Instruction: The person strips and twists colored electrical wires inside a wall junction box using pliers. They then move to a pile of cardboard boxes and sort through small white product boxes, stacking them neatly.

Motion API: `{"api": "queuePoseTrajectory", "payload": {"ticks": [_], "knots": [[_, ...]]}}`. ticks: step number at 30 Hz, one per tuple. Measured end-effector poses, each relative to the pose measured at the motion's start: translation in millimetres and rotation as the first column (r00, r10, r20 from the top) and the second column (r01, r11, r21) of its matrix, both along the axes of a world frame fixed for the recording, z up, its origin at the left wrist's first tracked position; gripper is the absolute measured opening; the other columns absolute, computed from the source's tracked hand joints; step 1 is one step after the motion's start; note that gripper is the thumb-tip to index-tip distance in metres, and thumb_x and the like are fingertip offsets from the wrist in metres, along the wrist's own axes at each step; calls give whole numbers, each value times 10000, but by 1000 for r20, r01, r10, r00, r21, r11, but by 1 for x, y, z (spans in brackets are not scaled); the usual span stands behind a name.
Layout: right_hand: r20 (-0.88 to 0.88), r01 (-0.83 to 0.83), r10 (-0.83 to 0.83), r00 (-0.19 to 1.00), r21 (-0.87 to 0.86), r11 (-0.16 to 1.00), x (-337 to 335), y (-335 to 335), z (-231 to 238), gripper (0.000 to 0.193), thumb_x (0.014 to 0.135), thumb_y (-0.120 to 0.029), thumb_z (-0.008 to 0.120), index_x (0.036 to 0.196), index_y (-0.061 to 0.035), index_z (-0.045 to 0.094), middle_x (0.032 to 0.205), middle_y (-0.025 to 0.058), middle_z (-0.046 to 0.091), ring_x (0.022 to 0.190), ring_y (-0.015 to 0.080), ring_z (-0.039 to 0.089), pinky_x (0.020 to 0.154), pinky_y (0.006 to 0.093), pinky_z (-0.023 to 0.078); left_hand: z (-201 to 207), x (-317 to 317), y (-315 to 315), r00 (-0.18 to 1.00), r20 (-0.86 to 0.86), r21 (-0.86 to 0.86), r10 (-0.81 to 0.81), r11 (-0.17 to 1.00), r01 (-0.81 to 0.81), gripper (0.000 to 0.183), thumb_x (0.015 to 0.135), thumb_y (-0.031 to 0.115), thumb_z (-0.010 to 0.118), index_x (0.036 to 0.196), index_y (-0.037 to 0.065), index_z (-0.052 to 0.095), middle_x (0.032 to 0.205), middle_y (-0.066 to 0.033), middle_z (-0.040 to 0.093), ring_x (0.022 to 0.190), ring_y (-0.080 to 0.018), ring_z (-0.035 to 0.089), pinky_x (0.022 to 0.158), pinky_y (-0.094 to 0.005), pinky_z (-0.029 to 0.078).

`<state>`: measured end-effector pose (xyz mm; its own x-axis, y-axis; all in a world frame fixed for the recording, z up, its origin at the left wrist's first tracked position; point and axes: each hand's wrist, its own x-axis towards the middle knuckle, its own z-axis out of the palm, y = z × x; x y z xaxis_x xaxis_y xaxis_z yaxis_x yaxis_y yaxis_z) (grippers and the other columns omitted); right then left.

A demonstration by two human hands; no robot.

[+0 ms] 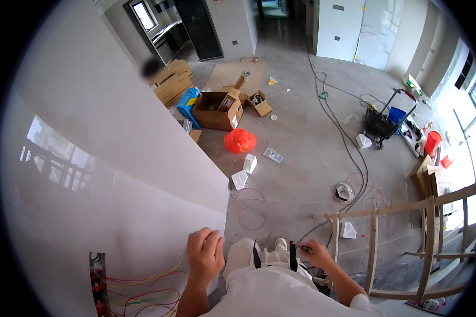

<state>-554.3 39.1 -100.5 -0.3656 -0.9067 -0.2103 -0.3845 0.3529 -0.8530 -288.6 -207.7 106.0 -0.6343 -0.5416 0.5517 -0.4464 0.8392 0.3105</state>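
Observation:
My left hand (205, 254) is raised beside the pale glossy wall panel, fingers curled and held together; whether anything is inside them is hidden. Low at my right side, my right hand (317, 253) is closed around a small dark-handled tool (306, 249), too small to tell its kind. A black strap hangs close by that hand. To the left of my left arm, a tall recessed wall box (98, 285) with red fittings lets out loose wires (153, 274) in red, yellow and green, which reach toward my forearm.
A wooden ladder (375, 248) leans at my right. Long cables (343, 137) and a wire coil (344, 193) lie on the grey floor. Ahead are cardboard boxes (211, 124), a red plastic bag (240, 141), white blocks and a black cart (381, 124). A person's blurred head shows behind the boxes.

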Motion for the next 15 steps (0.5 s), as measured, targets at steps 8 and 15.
{"api": "queuePoseTrajectory", "payload": {"ticks": [8,15], "knots": [[382,331,-460,801,357,874,-33,43,-82,323,923,-21,755,1247,-26,758,1075,92,789,982,119,703,911,273,543,-43,-110,-81,976,60,169,-207,966,195,163,819,23,781,925,34,657,973,-83,619,857,-287,636,757,-417,490],[467,406,-504,727,299,864,-91,-7,-115,349,939,42,719,1286,6,724,1164,108,769,1088,154,705,991,283,531,-106,-217,-192,932,11,270,-362,899,346,129,844,65,773,911,59,663,961,-70,603,860,-291,629,786,-417,495]]}}
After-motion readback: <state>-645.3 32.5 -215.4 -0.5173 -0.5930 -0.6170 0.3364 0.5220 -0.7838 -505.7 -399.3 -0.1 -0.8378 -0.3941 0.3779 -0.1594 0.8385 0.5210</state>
